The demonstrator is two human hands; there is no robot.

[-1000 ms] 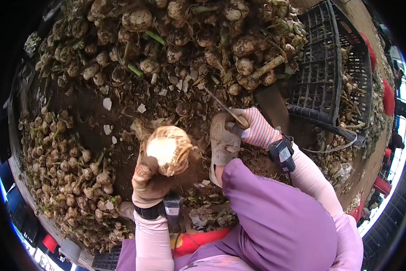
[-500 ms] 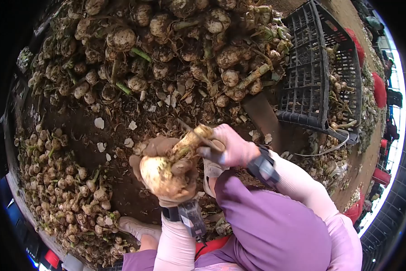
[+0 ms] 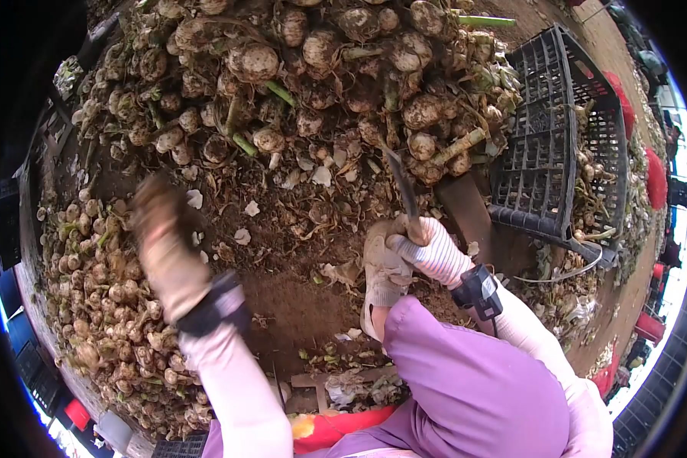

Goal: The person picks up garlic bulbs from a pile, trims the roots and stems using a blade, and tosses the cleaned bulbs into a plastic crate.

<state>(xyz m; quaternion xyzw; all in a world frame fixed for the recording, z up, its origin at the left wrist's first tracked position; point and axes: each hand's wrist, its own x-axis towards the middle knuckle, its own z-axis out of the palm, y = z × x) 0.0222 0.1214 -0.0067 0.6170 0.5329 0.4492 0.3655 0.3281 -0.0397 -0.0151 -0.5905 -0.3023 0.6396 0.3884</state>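
My right hand [image 3: 427,248], in a striped glove, grips a knife [image 3: 406,187] by its handle. The dark blade points up and away from me, just above the litter on the ground. My left hand [image 3: 168,240], in a soiled glove, is over the right side of the left pile of trimmed bulbs [image 3: 110,305]. Motion smears its fingers, so I cannot see whether a bulb is in them. A larger heap of dirt-covered bulbs with stalks [image 3: 313,76] lies in front of me.
A black plastic crate [image 3: 538,137] stands tilted at the right, with small bulbs in and around it. A flat brown board [image 3: 465,217] lies beside it. Pale flakes and dry husks litter the soil. My shoe [image 3: 381,263] is close to my right hand.
My left hand has swung left from the middle to the left pile; the large bulb it held is no longer distinguishable. The knife has left the bulb's stalk and now points upward in my right hand.
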